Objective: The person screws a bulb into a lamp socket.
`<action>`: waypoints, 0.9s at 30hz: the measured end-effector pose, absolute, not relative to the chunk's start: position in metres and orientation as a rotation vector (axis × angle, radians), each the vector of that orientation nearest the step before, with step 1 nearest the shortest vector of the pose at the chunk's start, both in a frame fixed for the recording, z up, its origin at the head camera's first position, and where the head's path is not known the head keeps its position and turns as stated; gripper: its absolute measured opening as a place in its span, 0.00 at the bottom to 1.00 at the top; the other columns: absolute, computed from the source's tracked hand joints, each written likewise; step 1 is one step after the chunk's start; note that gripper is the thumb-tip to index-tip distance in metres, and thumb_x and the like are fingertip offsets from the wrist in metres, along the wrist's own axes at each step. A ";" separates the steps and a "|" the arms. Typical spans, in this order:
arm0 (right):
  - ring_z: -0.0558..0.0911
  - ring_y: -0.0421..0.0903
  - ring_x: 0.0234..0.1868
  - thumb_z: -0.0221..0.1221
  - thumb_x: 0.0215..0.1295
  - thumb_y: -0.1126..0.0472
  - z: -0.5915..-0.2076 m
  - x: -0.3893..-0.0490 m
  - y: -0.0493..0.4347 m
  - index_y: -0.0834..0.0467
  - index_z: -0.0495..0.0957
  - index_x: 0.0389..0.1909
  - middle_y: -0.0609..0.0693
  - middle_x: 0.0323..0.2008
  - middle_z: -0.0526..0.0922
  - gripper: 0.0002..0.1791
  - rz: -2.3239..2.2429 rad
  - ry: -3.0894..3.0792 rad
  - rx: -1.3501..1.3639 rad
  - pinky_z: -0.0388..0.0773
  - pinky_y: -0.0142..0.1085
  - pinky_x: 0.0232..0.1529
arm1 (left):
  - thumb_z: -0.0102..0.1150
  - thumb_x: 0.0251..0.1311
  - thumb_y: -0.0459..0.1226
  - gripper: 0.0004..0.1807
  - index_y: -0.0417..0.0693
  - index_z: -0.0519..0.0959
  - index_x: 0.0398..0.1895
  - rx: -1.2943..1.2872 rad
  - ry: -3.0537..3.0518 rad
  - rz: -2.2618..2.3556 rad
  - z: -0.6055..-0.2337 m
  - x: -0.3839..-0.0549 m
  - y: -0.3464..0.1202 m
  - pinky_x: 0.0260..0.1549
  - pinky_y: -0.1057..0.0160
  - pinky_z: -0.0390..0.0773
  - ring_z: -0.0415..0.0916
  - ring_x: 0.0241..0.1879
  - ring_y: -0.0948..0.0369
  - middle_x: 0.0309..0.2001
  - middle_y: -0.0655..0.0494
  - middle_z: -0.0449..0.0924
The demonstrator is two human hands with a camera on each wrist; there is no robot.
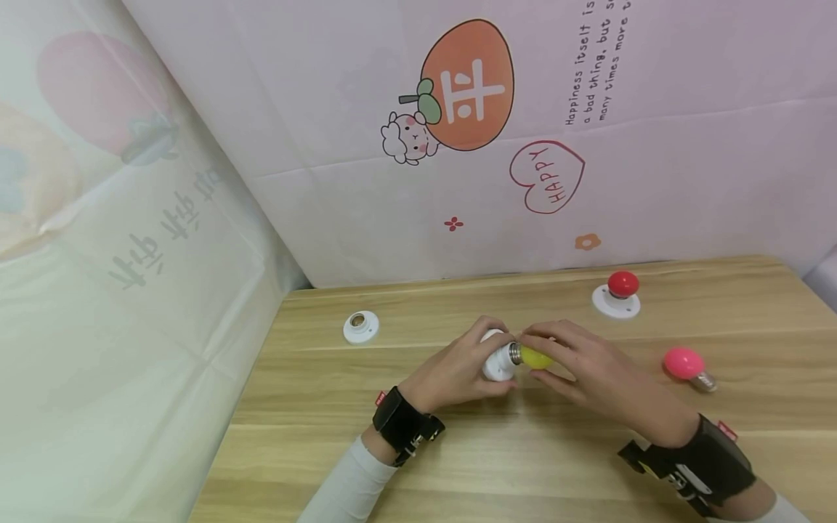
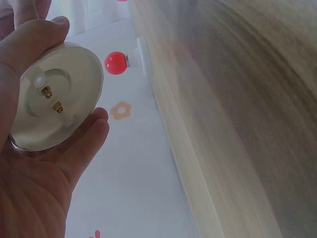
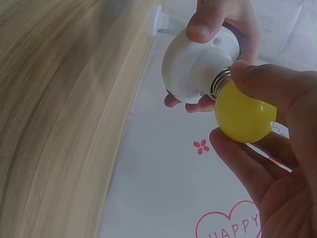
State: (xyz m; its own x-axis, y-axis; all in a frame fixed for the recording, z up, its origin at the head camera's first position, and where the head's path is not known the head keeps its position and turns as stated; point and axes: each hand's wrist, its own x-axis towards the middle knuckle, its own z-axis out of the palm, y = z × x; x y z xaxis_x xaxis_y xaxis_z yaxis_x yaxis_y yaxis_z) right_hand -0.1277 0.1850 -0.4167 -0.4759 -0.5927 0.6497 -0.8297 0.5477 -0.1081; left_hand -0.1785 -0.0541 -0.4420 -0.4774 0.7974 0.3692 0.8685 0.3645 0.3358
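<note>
Left hand: the left hand (image 1: 458, 367) grips a white lamp holder (image 1: 499, 365) by its round base, thumb and fingers on opposite edges.
Right hand: the right hand (image 1: 598, 378) pinches a yellow bulb (image 1: 536, 358) between thumb and fingers, close beside the left.
Between the hands: the bulb's silver screw end meets the mouth of the holder, some thread showing; how far in it sits, I cannot tell. The holder is tipped on its side above the table (image 1: 510, 465), mouth toward the right hand.
Back of the holder: hollow, with two brass screws (image 2: 57, 107) showing beside the left palm.
Wrists: a black band sits behind each hand, with pale sleeves further up the arms.
Right of the right hand: a pink bulb (image 1: 684, 363) lies on its side, metal end pointing away from that hand.
Beyond the right hand: a red bulb (image 1: 623, 284) stands upright in a white base (image 1: 617, 306).
Beyond the left hand, to its left: another white socket (image 1: 361, 327), mouth up.
Behind everything: a printed cloth (image 1: 366, 218) with a red heart outline.
</note>
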 end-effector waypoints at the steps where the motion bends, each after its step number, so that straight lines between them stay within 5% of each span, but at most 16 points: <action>1: 0.77 0.45 0.52 0.61 0.64 0.47 -0.417 -0.128 0.185 0.57 0.78 0.56 0.51 0.53 0.78 0.25 0.562 -2.234 1.137 0.81 0.40 0.46 | 0.65 0.55 0.50 0.30 0.51 0.70 0.59 -1.523 -2.469 -0.744 -0.442 -0.179 -0.054 0.41 0.78 0.73 0.67 0.46 0.69 0.57 0.56 0.62; 5: 0.77 0.44 0.52 0.57 0.67 0.42 -0.417 -0.127 0.185 0.56 0.77 0.58 0.49 0.53 0.78 0.27 0.559 -2.259 1.108 0.81 0.39 0.45 | 0.64 0.56 0.52 0.30 0.51 0.70 0.59 -1.526 -2.457 -0.731 -0.443 -0.180 -0.054 0.42 0.77 0.73 0.67 0.46 0.69 0.57 0.55 0.62; 13: 0.78 0.44 0.51 0.71 0.49 0.51 -0.419 -0.126 0.184 0.57 0.75 0.61 0.50 0.52 0.79 0.36 0.529 -2.277 1.065 0.81 0.39 0.44 | 0.64 0.56 0.52 0.30 0.51 0.70 0.59 -1.529 -2.451 -0.727 -0.444 -0.179 -0.054 0.41 0.78 0.73 0.68 0.46 0.69 0.57 0.56 0.62; 22: 0.79 0.42 0.47 0.69 0.51 0.47 -0.421 -0.123 0.186 0.58 0.68 0.63 0.50 0.53 0.78 0.39 0.576 -2.432 1.000 0.82 0.37 0.42 | 0.63 0.56 0.51 0.28 0.51 0.71 0.58 -1.511 -2.468 -0.749 -0.445 -0.179 -0.055 0.42 0.78 0.73 0.68 0.45 0.70 0.57 0.57 0.62; 27: 0.78 0.38 0.44 0.68 0.54 0.52 -0.420 -0.124 0.186 0.58 0.70 0.59 0.48 0.53 0.77 0.33 0.603 -2.425 1.026 0.82 0.33 0.41 | 0.65 0.55 0.50 0.28 0.51 0.71 0.57 -1.515 -2.453 -0.760 -0.445 -0.180 -0.054 0.42 0.78 0.73 0.68 0.45 0.69 0.56 0.57 0.62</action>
State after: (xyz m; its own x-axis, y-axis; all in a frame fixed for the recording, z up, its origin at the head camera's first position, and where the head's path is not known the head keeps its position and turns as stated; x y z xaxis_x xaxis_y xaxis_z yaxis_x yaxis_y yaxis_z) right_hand -0.1238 0.1858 -0.4204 -0.6294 -0.5546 0.5443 -0.7449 0.6302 -0.2193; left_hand -0.1795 -0.0541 -0.4452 -0.4741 0.7903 0.3881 0.8713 0.3577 0.3360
